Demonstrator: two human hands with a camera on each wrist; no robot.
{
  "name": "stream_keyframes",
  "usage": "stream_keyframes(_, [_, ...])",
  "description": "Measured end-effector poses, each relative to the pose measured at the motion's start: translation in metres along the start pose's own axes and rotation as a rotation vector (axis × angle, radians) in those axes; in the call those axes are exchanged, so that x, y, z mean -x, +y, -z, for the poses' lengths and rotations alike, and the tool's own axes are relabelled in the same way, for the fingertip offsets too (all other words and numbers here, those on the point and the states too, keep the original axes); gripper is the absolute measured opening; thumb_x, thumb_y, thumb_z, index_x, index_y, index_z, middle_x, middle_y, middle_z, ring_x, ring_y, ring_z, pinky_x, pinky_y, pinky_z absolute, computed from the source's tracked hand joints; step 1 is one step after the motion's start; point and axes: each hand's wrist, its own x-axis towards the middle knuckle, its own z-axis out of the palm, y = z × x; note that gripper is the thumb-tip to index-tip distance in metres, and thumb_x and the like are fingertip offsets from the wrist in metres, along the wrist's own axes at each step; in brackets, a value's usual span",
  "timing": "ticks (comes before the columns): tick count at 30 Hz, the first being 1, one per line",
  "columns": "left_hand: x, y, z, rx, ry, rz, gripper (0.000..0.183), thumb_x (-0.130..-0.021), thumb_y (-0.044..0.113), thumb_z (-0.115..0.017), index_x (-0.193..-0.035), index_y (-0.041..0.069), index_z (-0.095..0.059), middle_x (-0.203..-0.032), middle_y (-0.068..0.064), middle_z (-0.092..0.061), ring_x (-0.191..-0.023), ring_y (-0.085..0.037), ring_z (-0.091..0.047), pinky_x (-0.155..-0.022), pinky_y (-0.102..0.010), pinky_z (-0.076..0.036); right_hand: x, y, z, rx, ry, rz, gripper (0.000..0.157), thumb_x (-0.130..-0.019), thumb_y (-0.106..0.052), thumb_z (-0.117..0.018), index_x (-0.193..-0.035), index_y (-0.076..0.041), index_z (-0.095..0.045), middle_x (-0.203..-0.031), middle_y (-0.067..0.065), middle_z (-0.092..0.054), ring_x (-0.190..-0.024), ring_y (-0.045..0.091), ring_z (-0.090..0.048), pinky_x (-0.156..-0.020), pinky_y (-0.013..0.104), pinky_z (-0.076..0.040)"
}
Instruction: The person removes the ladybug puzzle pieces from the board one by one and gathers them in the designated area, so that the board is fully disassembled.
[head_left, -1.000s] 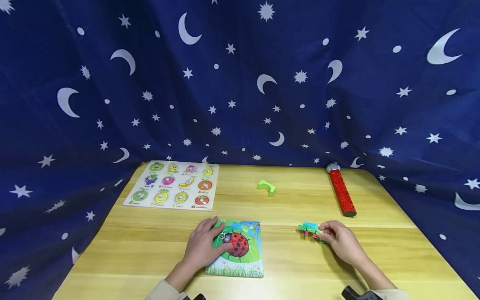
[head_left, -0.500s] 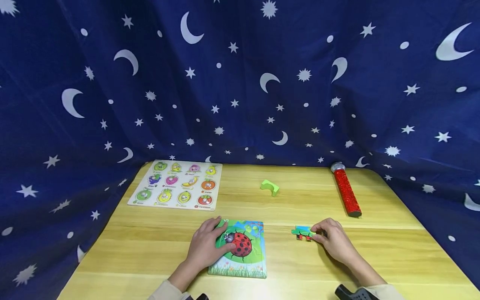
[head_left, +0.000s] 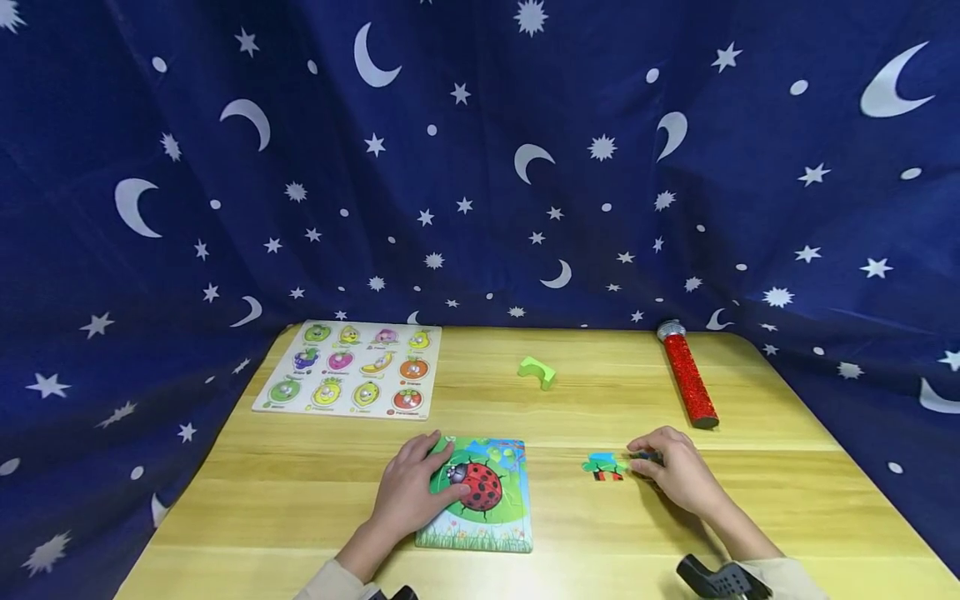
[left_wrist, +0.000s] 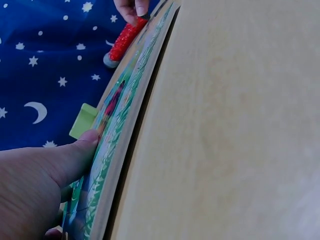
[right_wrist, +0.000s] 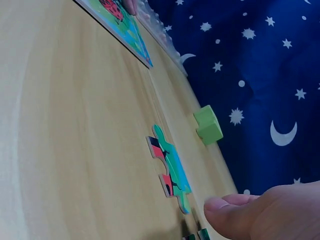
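Note:
A ladybug puzzle board [head_left: 501,533] lies on the table in front of me. My left hand [head_left: 411,492] rests on its left side, thumb on the ladybug picture and fingers spread towards the upper left corner. Right of the board, a puzzle piece [right_wrist: 172,165] in green, blue, red and black lies flat on the table. My right hand [head_left: 678,475] is just right of that piece, thumb and index finger around a small dark piece [head_left: 648,457]. Dark green bits [right_wrist: 202,234] of it show below the thumb in the right wrist view; the rest is hidden.
A fruit peg board [head_left: 345,371] lies at the back left. Near the back middle sits a green arch block [head_left: 537,372]. A red glittery microphone [head_left: 688,379] lies at the back right. The starry blue cloth [head_left: 480,167] hangs behind the table [head_left: 570,533].
The puzzle piece that my right hand held tilted now lies flat on the table. My right fingers have come away from it slightly, and a dark piece shows between them. My left hand stays put.

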Motion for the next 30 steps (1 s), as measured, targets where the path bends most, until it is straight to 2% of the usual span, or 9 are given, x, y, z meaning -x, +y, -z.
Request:
stream_keyframes(7, [0.0,-0.001,-0.001,0.006,-0.008,0.005,0.07,-0.081,0.057,-0.071,-0.135,0.015,-0.061,-0.149,-0.013,-0.05,-0.14,-0.037,-0.041,-0.106,-0.063,-0.038,0.002,0.0,-0.004,0.01,-0.026,0.074,0.025,-0.076,-0.017,-0.083,-0.1,-0.014,-0.076,-0.091,-0.006,-0.062,-0.088,0.013,-0.054,-0.078,0.031,-0.042])
stream_keyframes(13, [0.0,-0.001,-0.001,-0.002,-0.006,0.009,0.07,-0.081,0.058,-0.071,-0.135,0.015,-0.061,-0.149,-0.013,-0.049,-0.14,-0.036,-0.041,-0.106,-0.062,-0.039,0.002,-0.004,-0.007,0.006,-0.068,0.13,0.04,-0.075,-0.026,-0.084,-0.111,-0.013,-0.075,-0.089,-0.007,-0.052,-0.086,0.009,-0.043,-0.073,0.026,-0.035])
stream_keyframes(17, [0.0,-0.003,-0.002,-0.008,0.002,0.005,0.07,-0.08,0.058,-0.071,-0.135,0.015,-0.062,-0.149,-0.012,-0.05,-0.14,-0.036,-0.041,-0.106,-0.062,-0.039,0.001,-0.005,-0.01,0.008,-0.079,0.114,0.037,-0.075,-0.024,-0.084,-0.11,-0.013,-0.075,-0.089,-0.007,-0.051,-0.086,0.008,-0.042,-0.073,0.025,-0.035])
stream_keyframes(23, [-0.001,-0.004,-0.003,-0.01,0.015,-0.001,0.07,-0.08,0.058,-0.071,-0.134,0.015,-0.062,-0.149,-0.012,-0.05,-0.139,-0.036,-0.042,-0.105,-0.062,-0.04,-0.001,-0.006,-0.012,-0.008,-0.073,0.065,0.033,-0.075,-0.026,-0.085,-0.104,-0.015,-0.074,-0.092,-0.006,-0.058,-0.09,0.011,-0.048,-0.077,0.028,-0.039])
stream_keyframes(30, [-0.001,-0.003,-0.002,-0.003,0.003,0.007,0.069,-0.08,0.056,-0.072,-0.135,0.015,-0.062,-0.149,-0.012,-0.05,-0.139,-0.036,-0.041,-0.106,-0.063,-0.039,-0.004,-0.007,-0.012,-0.012,-0.074,0.053,0.031,-0.074,-0.028,-0.085,-0.101,-0.016,-0.074,-0.091,-0.006,-0.058,-0.09,0.011,-0.048,-0.077,0.029,-0.039])
